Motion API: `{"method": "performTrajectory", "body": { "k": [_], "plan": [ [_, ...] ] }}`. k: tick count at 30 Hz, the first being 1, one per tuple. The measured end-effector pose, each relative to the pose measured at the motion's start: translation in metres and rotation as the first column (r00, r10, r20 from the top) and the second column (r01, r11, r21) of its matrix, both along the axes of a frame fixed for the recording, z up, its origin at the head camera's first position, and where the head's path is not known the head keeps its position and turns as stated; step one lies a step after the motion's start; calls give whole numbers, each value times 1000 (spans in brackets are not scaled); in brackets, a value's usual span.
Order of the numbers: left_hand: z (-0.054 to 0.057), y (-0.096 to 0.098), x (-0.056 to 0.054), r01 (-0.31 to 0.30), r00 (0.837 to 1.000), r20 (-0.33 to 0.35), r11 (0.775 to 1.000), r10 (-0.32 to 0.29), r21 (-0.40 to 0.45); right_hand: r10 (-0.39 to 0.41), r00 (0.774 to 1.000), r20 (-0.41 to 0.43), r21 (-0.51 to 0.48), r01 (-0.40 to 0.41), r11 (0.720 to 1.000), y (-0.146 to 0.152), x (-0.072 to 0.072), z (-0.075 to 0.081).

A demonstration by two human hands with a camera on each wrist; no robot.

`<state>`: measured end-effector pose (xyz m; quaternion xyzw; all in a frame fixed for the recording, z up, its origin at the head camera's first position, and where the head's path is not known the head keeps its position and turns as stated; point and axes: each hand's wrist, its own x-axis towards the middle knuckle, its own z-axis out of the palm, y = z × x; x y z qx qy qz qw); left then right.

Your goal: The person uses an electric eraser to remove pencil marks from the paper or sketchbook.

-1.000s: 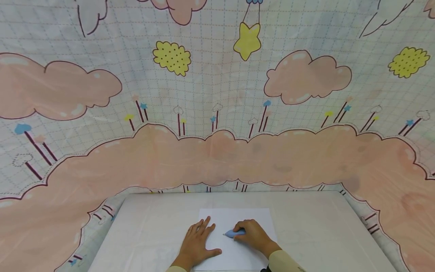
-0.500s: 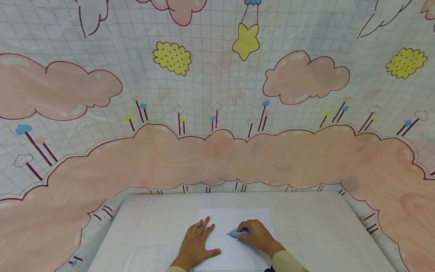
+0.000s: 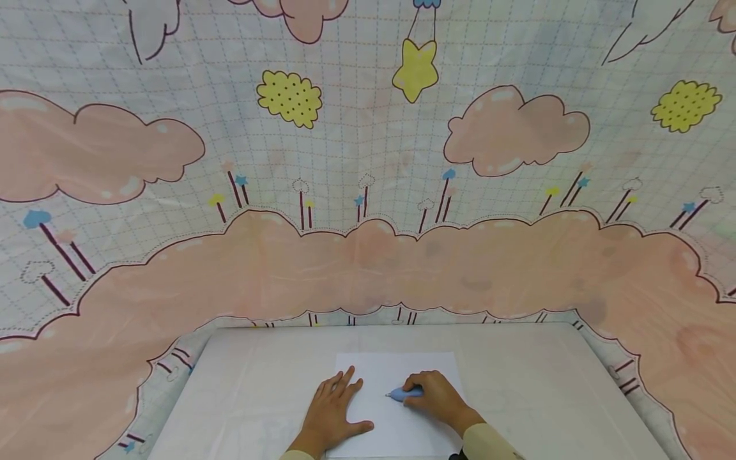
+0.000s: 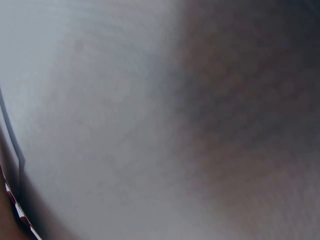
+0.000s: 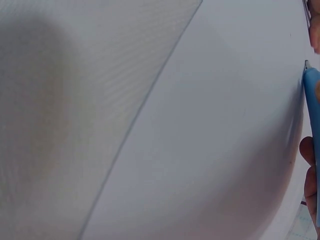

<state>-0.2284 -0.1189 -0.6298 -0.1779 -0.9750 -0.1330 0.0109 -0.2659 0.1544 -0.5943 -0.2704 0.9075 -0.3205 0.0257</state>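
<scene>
A white sheet of paper [image 3: 397,367] lies on the table in the head view. On its left part my left hand [image 3: 330,412] rests flat with fingers spread and thumb out to the side. My right hand [image 3: 439,404] is over the right part of the sheet and grips a thick light blue pen [image 3: 398,395], its thin tip pointing left. At the right edge of the right wrist view, the blue pen [image 5: 311,87] shows a metallic tip near the paper [image 5: 215,100]; fingers sit around its body. I make out no marks on the sheet. The left wrist view is mostly blur.
The table has a pale cover [image 3: 259,370] that reaches beyond the sheet on both sides. Behind it hangs a cloth [image 3: 368,275] printed with clouds and stars. Beige sleeves [image 3: 489,442] cover the forearms.
My right hand has shifted slightly to the right with the pen in its grip, mostly in the first half second. My left hand has stayed in place on the paper.
</scene>
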Motion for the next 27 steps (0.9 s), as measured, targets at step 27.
{"method": "performTrajectory", "body": {
  "k": [27],
  "plan": [
    [7, 1, 0, 1, 1000, 30, 1000, 0, -14, 30, 999, 12, -15, -30, 999, -13, -4, 1]
  ]
}}
